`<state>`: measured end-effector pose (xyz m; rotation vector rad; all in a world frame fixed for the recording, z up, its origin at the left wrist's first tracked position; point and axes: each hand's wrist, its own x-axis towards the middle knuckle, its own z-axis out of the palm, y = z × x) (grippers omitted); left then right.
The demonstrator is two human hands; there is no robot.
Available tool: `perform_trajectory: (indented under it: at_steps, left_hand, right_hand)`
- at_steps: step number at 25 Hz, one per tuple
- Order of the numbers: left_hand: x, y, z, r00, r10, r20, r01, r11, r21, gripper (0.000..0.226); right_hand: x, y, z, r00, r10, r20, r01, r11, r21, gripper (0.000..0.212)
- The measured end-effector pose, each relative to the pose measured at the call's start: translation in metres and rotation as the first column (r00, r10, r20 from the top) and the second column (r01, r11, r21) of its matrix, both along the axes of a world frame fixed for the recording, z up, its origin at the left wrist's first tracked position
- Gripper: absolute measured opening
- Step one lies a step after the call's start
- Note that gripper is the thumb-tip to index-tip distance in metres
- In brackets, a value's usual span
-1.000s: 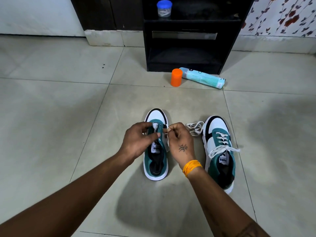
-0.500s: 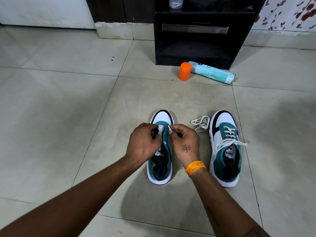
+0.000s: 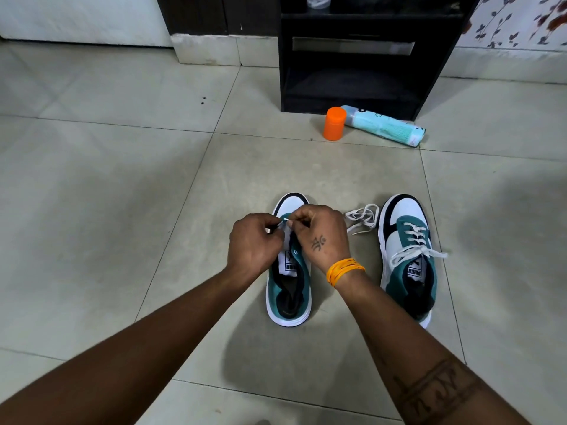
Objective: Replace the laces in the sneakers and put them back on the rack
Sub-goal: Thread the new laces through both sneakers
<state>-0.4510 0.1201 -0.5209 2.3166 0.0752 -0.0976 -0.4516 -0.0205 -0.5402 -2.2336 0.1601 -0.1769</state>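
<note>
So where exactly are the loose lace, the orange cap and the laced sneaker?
Loose lace (image 3: 362, 216), head view, on its coiled loops on the floor.
Orange cap (image 3: 334, 123), head view, on its upright side.
Laced sneaker (image 3: 399, 245), head view, on its white side panel.

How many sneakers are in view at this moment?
2. The left sneaker lies on the floor under both hands; the laced right sneaker lies beside it. The rack's shelves are too dark to check.

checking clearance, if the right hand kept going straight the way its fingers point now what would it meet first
Probably the left hand: the right hand points left at it across the lace tip over the unlaced sneaker. Depth is unclear.
</note>
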Motion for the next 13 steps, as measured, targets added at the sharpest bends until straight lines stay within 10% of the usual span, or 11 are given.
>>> perform_trajectory:
  at_steps: [13]
  left_hand:
    - [0.008, 0.009, -0.009, 0.998, -0.006, -0.064, -0.002, 0.993, -0.122, 0.021]
  right_hand:
    - [0.009, 0.018, -0.002, 0.998, 0.044, -0.054, -0.063, 0.893, -0.445, 0.011]
